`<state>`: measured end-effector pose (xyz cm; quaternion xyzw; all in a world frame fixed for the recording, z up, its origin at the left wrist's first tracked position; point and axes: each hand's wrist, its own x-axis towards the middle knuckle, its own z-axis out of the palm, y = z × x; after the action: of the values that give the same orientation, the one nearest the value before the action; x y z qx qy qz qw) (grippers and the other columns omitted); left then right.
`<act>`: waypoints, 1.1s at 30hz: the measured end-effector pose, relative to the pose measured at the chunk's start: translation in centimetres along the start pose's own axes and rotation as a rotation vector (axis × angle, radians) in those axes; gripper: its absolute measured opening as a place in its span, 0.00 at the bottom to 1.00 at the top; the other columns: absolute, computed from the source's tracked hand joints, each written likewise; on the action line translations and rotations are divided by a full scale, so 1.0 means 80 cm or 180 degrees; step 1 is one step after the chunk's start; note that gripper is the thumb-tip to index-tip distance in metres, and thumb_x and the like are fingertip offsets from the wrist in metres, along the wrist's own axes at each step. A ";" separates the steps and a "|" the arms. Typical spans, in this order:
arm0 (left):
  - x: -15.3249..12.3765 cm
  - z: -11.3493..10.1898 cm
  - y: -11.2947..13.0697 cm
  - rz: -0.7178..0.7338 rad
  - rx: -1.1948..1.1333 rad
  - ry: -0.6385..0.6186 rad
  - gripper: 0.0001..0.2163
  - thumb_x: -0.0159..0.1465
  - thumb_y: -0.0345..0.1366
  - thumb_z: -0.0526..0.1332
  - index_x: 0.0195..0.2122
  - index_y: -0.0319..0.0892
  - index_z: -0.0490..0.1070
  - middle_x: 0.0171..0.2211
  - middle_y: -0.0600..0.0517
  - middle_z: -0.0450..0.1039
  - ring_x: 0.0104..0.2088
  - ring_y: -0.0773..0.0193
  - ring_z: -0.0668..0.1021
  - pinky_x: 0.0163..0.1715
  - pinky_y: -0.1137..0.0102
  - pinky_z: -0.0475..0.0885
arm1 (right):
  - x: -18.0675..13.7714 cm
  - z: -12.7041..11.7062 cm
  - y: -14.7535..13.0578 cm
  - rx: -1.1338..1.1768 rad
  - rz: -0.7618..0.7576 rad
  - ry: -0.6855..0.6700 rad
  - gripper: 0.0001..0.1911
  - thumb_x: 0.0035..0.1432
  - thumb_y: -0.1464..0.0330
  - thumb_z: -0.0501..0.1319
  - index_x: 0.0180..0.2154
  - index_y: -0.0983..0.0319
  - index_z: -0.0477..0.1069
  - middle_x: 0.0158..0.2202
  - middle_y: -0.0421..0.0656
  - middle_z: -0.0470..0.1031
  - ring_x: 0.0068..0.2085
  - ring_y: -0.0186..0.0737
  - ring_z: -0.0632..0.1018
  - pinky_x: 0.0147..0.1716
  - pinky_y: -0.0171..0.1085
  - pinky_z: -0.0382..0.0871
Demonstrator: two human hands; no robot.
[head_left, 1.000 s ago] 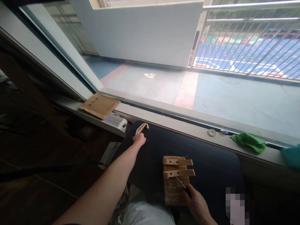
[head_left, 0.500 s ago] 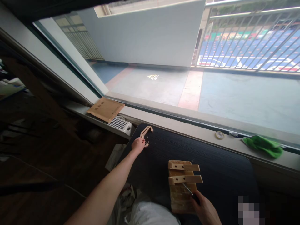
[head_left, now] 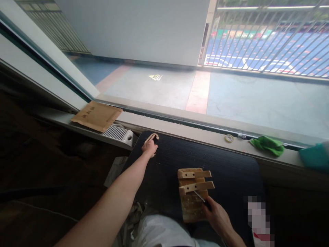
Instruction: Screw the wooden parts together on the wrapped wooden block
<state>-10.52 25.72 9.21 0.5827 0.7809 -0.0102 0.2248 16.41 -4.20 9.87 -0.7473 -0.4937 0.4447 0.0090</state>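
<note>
My left hand (head_left: 149, 148) is closed at the far left corner of the dark table, over a curved, hook-shaped piece of light wood (head_left: 155, 136). What its fingers hold is hidden. With my right hand (head_left: 218, 214) I grip what looks like a screwdriver (head_left: 199, 196), black-handled with a thin metal shaft. Its tip meets the near edge of a wooden strip (head_left: 202, 186) with two dark holes. A second drilled strip (head_left: 197, 174) lies beyond it, both across a thick wooden block (head_left: 192, 209) and jutting past its right side.
Along the window sill (head_left: 177, 127) lie a tape roll (head_left: 229, 138), a green cloth (head_left: 268, 145) and a teal object (head_left: 315, 157). A brown envelope (head_left: 97, 115) rests on the radiator (head_left: 118, 133) at left. The dark table (head_left: 226, 164) has rounded corners.
My left hand has shifted slightly right and away from me, now covering more of the curved wood. My right hand keeps the screwdriver at the strip. The camera view has turned somewhat right.
</note>
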 end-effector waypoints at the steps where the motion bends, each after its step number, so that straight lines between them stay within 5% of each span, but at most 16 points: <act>1: -0.010 -0.004 0.001 -0.0005 -0.0044 0.0058 0.05 0.53 0.37 0.61 0.31 0.44 0.72 0.37 0.49 0.75 0.41 0.56 0.76 0.39 0.65 0.69 | 0.000 -0.003 -0.002 -0.0027 -0.0020 0.0017 0.12 0.56 0.63 0.50 0.38 0.55 0.69 0.34 0.39 0.77 0.37 0.39 0.76 0.31 0.32 0.60; 4: -0.066 -0.010 -0.001 0.0253 -0.0802 0.0282 0.04 0.53 0.36 0.59 0.27 0.42 0.70 0.29 0.51 0.75 0.34 0.61 0.77 0.35 0.70 0.70 | -0.002 -0.011 -0.006 -0.0149 -0.0083 0.0056 0.11 0.57 0.64 0.50 0.37 0.56 0.69 0.34 0.40 0.77 0.37 0.39 0.76 0.31 0.32 0.59; 7: -0.154 0.006 -0.009 0.0338 -0.1829 -0.0424 0.04 0.54 0.34 0.58 0.26 0.40 0.68 0.24 0.53 0.73 0.24 0.68 0.75 0.26 0.74 0.70 | -0.005 -0.018 -0.010 -0.0252 -0.0211 0.0000 0.10 0.55 0.65 0.52 0.37 0.57 0.69 0.35 0.40 0.77 0.37 0.38 0.76 0.30 0.32 0.59; 10: -0.237 0.039 -0.015 -0.0204 -0.2534 -0.1315 0.05 0.53 0.31 0.58 0.31 0.38 0.69 0.22 0.54 0.71 0.19 0.71 0.72 0.21 0.76 0.68 | -0.007 -0.023 -0.012 -0.0352 -0.0334 -0.0074 0.11 0.52 0.66 0.54 0.39 0.56 0.69 0.36 0.40 0.77 0.37 0.39 0.76 0.30 0.32 0.58; 13: -0.285 0.065 -0.011 -0.0687 -0.3082 -0.1765 0.08 0.54 0.30 0.59 0.36 0.37 0.69 0.23 0.54 0.70 0.21 0.71 0.74 0.24 0.73 0.72 | -0.007 -0.025 -0.013 -0.0438 -0.0372 -0.0116 0.14 0.51 0.68 0.55 0.42 0.57 0.68 0.38 0.41 0.76 0.40 0.40 0.75 0.31 0.33 0.59; 20: -0.297 0.071 0.009 -0.0772 -0.3602 -0.1302 0.04 0.61 0.29 0.54 0.36 0.39 0.67 0.28 0.52 0.73 0.21 0.72 0.75 0.25 0.74 0.74 | -0.005 -0.016 -0.011 -0.0587 -0.0433 -0.0007 0.13 0.56 0.68 0.50 0.43 0.58 0.66 0.40 0.43 0.76 0.41 0.40 0.75 0.33 0.34 0.60; 33: -0.277 0.082 0.012 -0.0467 -0.2872 -0.1224 0.06 0.58 0.27 0.55 0.34 0.36 0.70 0.28 0.48 0.75 0.20 0.68 0.76 0.23 0.72 0.72 | -0.005 -0.007 -0.004 -0.0737 -0.0501 0.0081 0.12 0.53 0.66 0.53 0.42 0.58 0.63 0.39 0.42 0.75 0.41 0.40 0.76 0.33 0.34 0.61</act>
<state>-2.53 4.11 11.59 0.3584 0.6908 0.2057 0.5934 16.54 -4.10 10.60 -0.7079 -0.5986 0.3732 -0.0362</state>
